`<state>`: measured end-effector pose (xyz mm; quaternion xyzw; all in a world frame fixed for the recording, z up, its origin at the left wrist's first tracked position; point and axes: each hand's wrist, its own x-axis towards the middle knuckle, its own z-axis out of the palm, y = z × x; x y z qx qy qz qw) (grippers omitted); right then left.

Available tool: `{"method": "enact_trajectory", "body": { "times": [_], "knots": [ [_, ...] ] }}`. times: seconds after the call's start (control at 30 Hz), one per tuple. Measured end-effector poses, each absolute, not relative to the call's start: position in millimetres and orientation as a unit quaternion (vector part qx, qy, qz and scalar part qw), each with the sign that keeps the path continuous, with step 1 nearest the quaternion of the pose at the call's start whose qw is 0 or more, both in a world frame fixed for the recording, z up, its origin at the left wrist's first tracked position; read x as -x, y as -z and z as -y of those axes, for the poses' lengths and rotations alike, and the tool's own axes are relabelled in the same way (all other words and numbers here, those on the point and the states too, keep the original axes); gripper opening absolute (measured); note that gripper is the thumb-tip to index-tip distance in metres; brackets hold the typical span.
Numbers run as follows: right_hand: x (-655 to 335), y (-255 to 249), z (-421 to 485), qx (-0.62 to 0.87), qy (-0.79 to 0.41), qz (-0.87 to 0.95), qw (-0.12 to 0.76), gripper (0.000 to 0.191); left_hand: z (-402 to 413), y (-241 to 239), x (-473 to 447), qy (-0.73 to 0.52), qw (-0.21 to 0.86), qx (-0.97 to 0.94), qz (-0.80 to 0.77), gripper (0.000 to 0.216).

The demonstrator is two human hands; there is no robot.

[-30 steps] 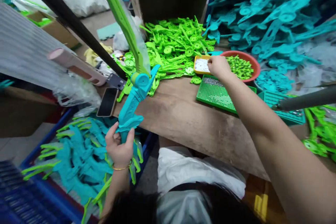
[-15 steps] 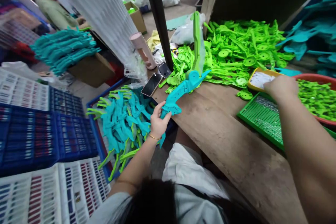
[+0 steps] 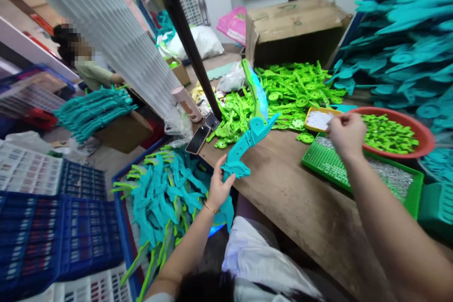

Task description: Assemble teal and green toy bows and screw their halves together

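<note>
My left hand (image 3: 220, 186) is wrapped round the teal handle of a plastic toy (image 3: 238, 153). From the handle a green-edged, blade-like arm rises, its clear face glowing blue. My right hand (image 3: 347, 133) is in the air above the green perforated tray (image 3: 384, 165), fingers pinched together; whatever they hold is too small to make out. Beside that hand are a yellow tray (image 3: 317, 120) of small white pieces and a red basin (image 3: 426, 144) of small green parts. Shiny metal bits lie in the green tray.
Green plastic parts (image 3: 293, 87) are heaped on the wooden table (image 3: 283, 170) before a cardboard box (image 3: 293, 23). Teal parts (image 3: 399, 47) pile up at right. A blue crate (image 3: 122, 226) of similar toys stands left. Phone (image 3: 197, 139), pink cup (image 3: 186, 104) and a post (image 3: 191, 37) are near. Someone sits behind.
My right hand has lifted from the yellow tray, fingers now pinched. The toy's blade has lit up blue. My left hand keeps its hold. The view has shifted, showing more at right.
</note>
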<state>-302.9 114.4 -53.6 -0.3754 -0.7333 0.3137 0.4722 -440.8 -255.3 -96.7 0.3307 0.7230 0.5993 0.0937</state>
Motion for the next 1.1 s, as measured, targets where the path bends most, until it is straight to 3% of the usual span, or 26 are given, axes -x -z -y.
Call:
{"method": "enact_trajectory", "body": {
  "times": [0.2, 0.37, 0.53, 0.8, 1.1],
  "knots": [
    [276, 46, 0, 0.335, -0.536, 0.641, 0.435, 0.022, 230, 91, 421, -0.573, 0.172, -0.366, -0.713, 0.062],
    [237, 32, 43, 0.319, -0.596, 0.585, 0.448, 0.031, 208, 81, 394, -0.55, 0.218, -0.406, -0.696, 0.056],
    [210, 41, 57, 0.332, -0.564, 0.596, 0.465, 0.029, 198, 73, 366, -0.517, 0.212, -0.446, -0.699, 0.054],
    [203, 46, 60, 0.314, -0.351, 0.737, 0.485, 0.018, 204, 69, 350, -0.489, 0.148, -0.492, -0.705, 0.054],
    [207, 42, 70, 0.33, -0.358, 0.744, 0.458, 0.016, 214, 77, 350, -0.485, 0.129, -0.497, -0.708, 0.054]
  ]
}}
